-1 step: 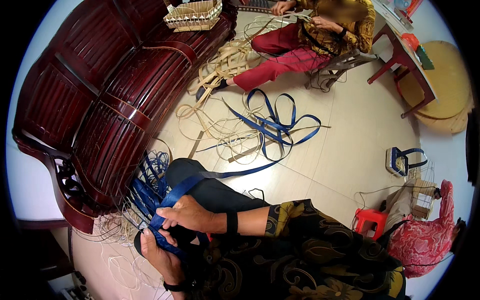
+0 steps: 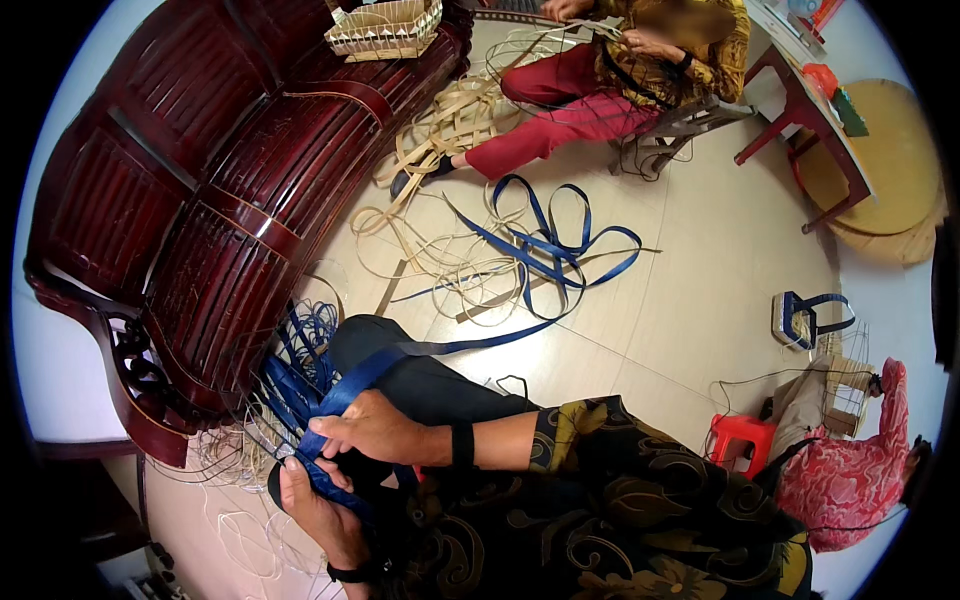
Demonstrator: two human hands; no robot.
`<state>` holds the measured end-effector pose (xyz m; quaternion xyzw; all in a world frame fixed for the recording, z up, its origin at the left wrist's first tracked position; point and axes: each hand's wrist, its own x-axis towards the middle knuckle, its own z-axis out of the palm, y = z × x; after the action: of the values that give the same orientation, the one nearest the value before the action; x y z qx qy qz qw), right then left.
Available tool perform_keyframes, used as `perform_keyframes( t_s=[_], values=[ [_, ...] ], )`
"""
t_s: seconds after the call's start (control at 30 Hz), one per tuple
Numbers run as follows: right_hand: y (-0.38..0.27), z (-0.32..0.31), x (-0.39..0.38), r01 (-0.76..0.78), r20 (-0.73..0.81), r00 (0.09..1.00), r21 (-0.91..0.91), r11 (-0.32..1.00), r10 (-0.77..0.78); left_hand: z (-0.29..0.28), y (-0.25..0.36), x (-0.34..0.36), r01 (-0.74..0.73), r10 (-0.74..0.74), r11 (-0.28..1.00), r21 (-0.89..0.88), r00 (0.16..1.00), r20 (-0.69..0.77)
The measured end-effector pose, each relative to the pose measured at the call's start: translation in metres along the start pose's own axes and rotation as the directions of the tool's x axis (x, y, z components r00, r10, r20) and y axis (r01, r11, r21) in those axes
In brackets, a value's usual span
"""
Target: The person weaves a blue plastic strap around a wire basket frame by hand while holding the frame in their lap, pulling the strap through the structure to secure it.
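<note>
My left hand (image 2: 318,508) is closed on a blue woven piece (image 2: 335,486), its thumb pressed along the edge. Just above it, my right hand (image 2: 372,428) pinches a wide blue strap (image 2: 365,378) against the same weave. From there the strap crosses my dark-trousered knee and runs out to a loose tangle of blue strap (image 2: 545,255) on the floor. Thin stiff strands and bunched blue strips (image 2: 290,385) fan out beyond my fingers. My palms and fingers hide part of the weave.
A dark red wooden bench (image 2: 240,230) curves along the left, bearing a pale woven basket (image 2: 385,35). Cream strips (image 2: 440,250) litter the floor. Across from me a seated person (image 2: 590,110) handles thin strips. At right are a red stool (image 2: 738,442) and a small blue-handled basket (image 2: 797,320).
</note>
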<state>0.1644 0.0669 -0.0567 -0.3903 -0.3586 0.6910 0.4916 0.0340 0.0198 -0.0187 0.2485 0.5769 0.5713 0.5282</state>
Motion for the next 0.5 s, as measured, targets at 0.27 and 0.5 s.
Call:
perform_keyframes(
  t_s=[0.27, 0.5],
  values=[
    [-0.007, 0.011, -0.009, -0.099, 0.206, 0.978, 0.337, 0.936, 0.029, -0.032, -0.022, 0.018, 0.109, -0.101, 0.988, -0.11, 0.992, 0.077],
    [0.065, 0.023, 0.03, 0.028, 0.33, 0.939, 0.207, 0.978, -0.097, 0.009, 0.0, -0.046, 0.001, -0.009, 0.994, 0.11, 0.997, 0.074]
  ],
)
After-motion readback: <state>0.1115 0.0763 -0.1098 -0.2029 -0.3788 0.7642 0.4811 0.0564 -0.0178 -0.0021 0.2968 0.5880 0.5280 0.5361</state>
